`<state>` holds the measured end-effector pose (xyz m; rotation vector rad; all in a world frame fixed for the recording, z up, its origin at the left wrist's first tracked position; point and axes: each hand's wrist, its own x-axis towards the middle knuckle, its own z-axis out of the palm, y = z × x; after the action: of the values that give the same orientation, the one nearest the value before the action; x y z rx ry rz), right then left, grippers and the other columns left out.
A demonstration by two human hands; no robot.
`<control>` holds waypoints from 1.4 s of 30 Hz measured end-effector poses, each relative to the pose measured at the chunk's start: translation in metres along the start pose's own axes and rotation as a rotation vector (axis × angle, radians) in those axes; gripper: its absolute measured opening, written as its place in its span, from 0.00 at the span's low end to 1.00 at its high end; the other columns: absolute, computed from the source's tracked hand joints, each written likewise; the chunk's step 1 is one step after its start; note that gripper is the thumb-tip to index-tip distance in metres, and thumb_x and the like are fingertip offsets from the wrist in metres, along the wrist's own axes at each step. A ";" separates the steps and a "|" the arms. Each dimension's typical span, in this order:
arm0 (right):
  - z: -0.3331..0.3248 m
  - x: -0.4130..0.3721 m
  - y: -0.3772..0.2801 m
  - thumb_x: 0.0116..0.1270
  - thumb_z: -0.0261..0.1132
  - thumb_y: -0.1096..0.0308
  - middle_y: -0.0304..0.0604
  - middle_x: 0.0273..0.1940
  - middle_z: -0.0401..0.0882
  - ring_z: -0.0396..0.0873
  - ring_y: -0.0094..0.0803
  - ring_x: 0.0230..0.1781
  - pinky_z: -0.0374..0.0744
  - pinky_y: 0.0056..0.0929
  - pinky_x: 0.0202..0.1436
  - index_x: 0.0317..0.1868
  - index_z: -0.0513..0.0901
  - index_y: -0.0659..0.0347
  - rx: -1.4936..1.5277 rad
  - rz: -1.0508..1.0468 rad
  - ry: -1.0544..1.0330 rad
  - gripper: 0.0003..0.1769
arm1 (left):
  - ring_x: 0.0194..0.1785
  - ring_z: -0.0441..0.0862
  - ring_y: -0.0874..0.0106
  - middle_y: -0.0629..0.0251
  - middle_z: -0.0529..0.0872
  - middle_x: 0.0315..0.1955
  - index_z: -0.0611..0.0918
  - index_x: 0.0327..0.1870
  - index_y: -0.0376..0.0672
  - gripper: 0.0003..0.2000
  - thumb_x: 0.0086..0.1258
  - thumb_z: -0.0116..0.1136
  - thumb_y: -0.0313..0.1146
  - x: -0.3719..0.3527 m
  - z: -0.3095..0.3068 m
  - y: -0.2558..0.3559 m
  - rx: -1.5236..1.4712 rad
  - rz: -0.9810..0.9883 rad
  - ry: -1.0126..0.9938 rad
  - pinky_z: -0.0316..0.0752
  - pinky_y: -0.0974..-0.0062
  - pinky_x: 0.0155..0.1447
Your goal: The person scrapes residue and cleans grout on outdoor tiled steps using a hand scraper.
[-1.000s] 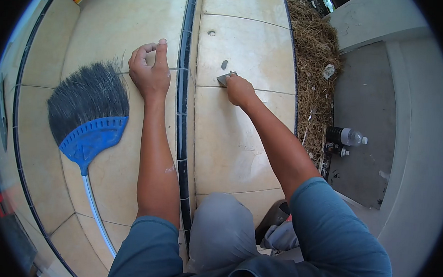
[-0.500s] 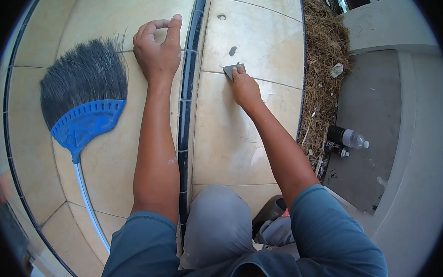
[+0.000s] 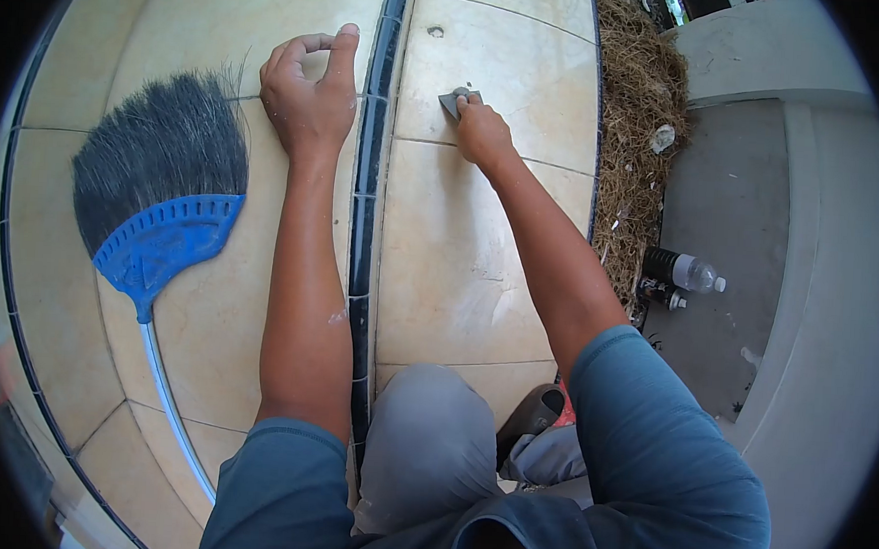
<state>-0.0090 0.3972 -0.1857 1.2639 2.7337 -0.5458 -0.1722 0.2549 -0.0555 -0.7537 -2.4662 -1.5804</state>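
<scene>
My right hand (image 3: 485, 135) is closed around a small scraper (image 3: 448, 105), with its grey blade against the cream floor tile (image 3: 500, 59). The blade meets a small dark grey lump (image 3: 461, 92) on that tile. A tiny crumb lies just beyond it. Left of the dark edging strip, my left hand (image 3: 312, 99) is held over the tiles with its fingers curled and the thumb stretched up beside them. Nothing shows in the gap between thumb and index finger. Beside it lies a broom (image 3: 168, 245) with a blue head and black bristles.
A dark tiled edging strip (image 3: 366, 191) runs lengthwise between the two tiled areas. Dry brown fibre (image 3: 636, 136) borders the right side. Farther right, a plastic bottle (image 3: 696, 273) and a black spray can (image 3: 662, 293) lie by a grey slab (image 3: 732, 200). Another mark (image 3: 435, 32) sits on the tile ahead.
My right hand has pushed the scraper forward, up to the grey lump. My left hand keeps nearly the same pose; the whole view has shifted slightly.
</scene>
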 end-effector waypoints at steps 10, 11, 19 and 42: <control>0.006 -0.017 -0.013 0.69 0.51 0.72 0.55 0.55 0.77 0.84 0.51 0.45 0.83 0.45 0.48 0.56 0.78 0.66 -0.114 -0.120 -0.030 0.18 | 0.47 0.80 0.65 0.62 0.86 0.38 0.85 0.32 0.39 0.16 0.64 0.66 0.45 0.000 -0.001 0.004 -0.009 0.044 0.005 0.71 0.68 0.54; 0.004 -0.003 -0.015 0.69 0.52 0.72 0.55 0.55 0.78 0.84 0.51 0.45 0.83 0.45 0.48 0.55 0.78 0.66 -0.101 -0.117 -0.049 0.18 | 0.47 0.79 0.65 0.62 0.86 0.38 0.85 0.32 0.39 0.16 0.64 0.66 0.45 0.000 0.000 0.005 -0.008 0.033 0.003 0.71 0.68 0.54; -0.021 0.139 -0.030 0.62 0.59 0.73 0.54 0.45 0.85 0.85 0.49 0.46 0.83 0.43 0.47 0.43 0.85 0.63 -0.228 -0.155 -0.174 0.12 | 0.47 0.78 0.66 0.63 0.86 0.37 0.85 0.33 0.39 0.15 0.64 0.66 0.45 0.001 -0.004 0.008 -0.055 -0.042 -0.015 0.70 0.68 0.54; -0.002 0.129 -0.009 0.71 0.51 0.68 0.54 0.54 0.78 0.83 0.52 0.47 0.82 0.46 0.50 0.48 0.81 0.64 -0.154 -0.143 0.026 0.15 | 0.48 0.77 0.61 0.62 0.85 0.36 0.84 0.28 0.41 0.14 0.61 0.68 0.44 0.002 -0.002 0.013 -0.083 -0.080 0.001 0.70 0.65 0.56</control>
<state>-0.1002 0.4853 -0.2095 1.0542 2.8399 -0.3237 -0.1678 0.2581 -0.0434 -0.6723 -2.4732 -1.7195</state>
